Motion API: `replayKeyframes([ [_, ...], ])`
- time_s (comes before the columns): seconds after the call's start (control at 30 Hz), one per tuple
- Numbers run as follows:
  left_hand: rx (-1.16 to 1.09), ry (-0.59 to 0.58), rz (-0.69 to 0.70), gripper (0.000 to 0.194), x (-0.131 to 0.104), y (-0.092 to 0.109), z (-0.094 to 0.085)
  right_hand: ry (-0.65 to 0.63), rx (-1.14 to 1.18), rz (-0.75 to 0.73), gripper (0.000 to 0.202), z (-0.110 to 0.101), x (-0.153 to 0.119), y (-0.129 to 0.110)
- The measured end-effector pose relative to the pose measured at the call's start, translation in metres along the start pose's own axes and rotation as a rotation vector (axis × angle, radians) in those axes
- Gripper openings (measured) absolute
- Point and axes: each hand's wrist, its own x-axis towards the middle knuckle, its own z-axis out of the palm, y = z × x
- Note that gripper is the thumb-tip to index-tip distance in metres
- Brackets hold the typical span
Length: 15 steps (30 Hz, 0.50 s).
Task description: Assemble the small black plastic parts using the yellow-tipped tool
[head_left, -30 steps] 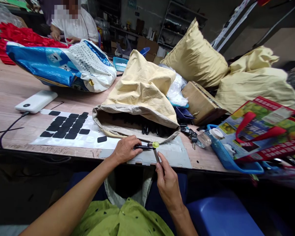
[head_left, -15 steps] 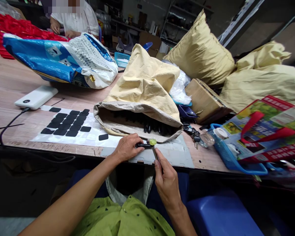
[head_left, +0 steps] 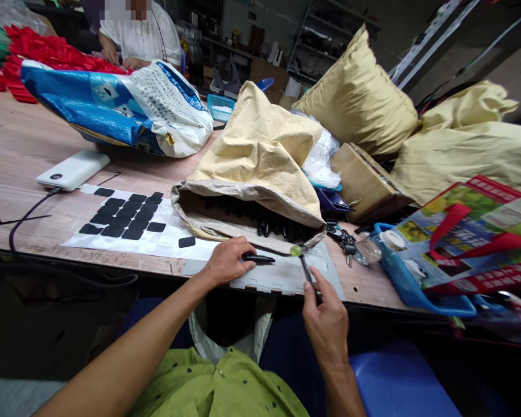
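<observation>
Near the table's front edge, my left hand [head_left: 230, 262] is closed around a slim black pen-like rod [head_left: 263, 259], whose tip points right. My right hand [head_left: 327, 315] grips the handle of a small hammer [head_left: 304, 267] with a translucent yellow-green face [head_left: 296, 251]. The hammer head is apart from the rod, to its right. Under both lies a grey sheet [head_left: 286, 282]. Just behind them a beige sack [head_left: 256, 145] lies with its mouth toward me, and several black rods [head_left: 271, 226] show inside.
Black rounded pads [head_left: 121, 217] lie on white paper [head_left: 80, 240] at left, near a white power bank [head_left: 73, 169]. A blue-and-white bag [head_left: 121, 104] stands behind. Keys [head_left: 346, 243], a blue basket [head_left: 406, 284] and a printed bag [head_left: 481, 231] are at right. Another person [head_left: 139, 37] sits across the table.
My right hand has moved the hammer to the right, away from the black rod's end. My left hand keeps its hold on the rod. The whole view has shifted slightly.
</observation>
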Motion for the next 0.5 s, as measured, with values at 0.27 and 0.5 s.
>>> replayKeyframes([
  [0.27, -0.120, -0.006, 0.016, 0.021, -0.001, -0.001, -0.006, 0.155, -0.406, 0.103, 0.042, -0.009, 0.023, 0.052],
  [0.5, -0.210, -0.037, 0.036, 0.019, -0.002, -0.003, -0.009, -0.127, 0.075, -0.322, 0.044, 0.019, 0.040, -0.033],
])
